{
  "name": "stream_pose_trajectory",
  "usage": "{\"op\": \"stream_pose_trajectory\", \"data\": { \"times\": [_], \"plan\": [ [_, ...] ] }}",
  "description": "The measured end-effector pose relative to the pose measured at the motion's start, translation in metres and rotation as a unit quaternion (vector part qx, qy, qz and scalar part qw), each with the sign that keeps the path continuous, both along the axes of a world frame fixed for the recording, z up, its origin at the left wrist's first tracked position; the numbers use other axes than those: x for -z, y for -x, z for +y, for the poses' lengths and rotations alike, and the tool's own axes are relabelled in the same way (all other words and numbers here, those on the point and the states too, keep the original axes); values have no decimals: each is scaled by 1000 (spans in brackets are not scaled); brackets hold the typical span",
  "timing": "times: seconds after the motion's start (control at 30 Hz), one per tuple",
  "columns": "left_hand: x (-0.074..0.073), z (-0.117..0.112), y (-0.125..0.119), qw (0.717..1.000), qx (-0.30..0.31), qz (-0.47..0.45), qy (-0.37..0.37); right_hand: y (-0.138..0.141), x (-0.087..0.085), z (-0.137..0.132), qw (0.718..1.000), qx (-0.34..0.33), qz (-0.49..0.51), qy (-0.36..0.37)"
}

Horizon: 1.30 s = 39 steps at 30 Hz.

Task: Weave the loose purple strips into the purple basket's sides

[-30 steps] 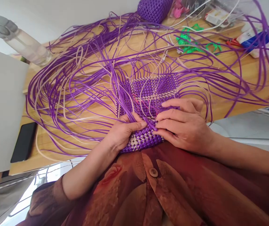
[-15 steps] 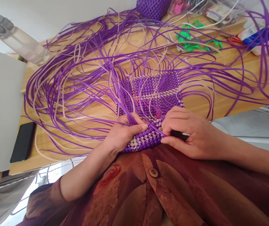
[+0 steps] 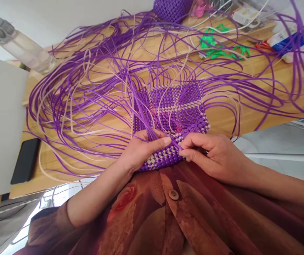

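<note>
A purple and beige woven piece (image 3: 168,97) lies at the table's near edge, with long loose strips fanning out from its sides. My left hand (image 3: 144,148) is closed at its near part, a bundle of purple strips (image 3: 144,120) passing between thumb and fingers. With thumb and forefinger, my right hand (image 3: 210,154) pinches the end of a purple strip (image 3: 177,144) that runs between the two hands. Beneath them shows the checkered near band of the weave (image 3: 165,156). Pink threads (image 3: 178,128) lie on the middle of the piece. My left fingertips are partly hidden by strips.
Loose strips spread over the wooden table (image 3: 104,129). A black phone (image 3: 26,161) lies at the left, below a clear bottle (image 3: 27,49). At the back are a purple woven basket (image 3: 172,10), green scraps (image 3: 207,39) and red-handled pliers (image 3: 263,46).
My right hand has moved slightly left and down, its fingers now closer together on the strip's end. More of the weave's right corner shows. My left hand keeps its hold.
</note>
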State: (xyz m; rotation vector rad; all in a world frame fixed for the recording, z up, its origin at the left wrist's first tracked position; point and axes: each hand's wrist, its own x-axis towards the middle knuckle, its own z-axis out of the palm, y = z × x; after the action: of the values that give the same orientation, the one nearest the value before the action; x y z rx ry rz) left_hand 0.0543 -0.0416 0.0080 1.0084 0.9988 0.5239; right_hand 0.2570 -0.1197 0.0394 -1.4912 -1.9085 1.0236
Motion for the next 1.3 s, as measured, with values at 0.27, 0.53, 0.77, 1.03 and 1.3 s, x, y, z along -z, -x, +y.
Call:
{"op": "stream_pose_trajectory", "data": {
  "times": [0.27,0.53,0.77,1.03,1.3],
  "plan": [
    [8,-6,-5,998,-23,20,-58,7,-1,9,993,-15,-1,114],
    [6,-3,-3,999,-36,-4,-29,-4,-20,30,990,-88,-35,101],
    [11,-3,-2,998,-24,-31,-49,11,-14,82,988,-98,-115,-20],
    [8,-5,1,996,9,-3,-86,21,-6,123,989,14,-80,-127],
    [3,-6,-3,998,-40,-40,15,24,5,188,986,82,-110,-91]
  ]
}}
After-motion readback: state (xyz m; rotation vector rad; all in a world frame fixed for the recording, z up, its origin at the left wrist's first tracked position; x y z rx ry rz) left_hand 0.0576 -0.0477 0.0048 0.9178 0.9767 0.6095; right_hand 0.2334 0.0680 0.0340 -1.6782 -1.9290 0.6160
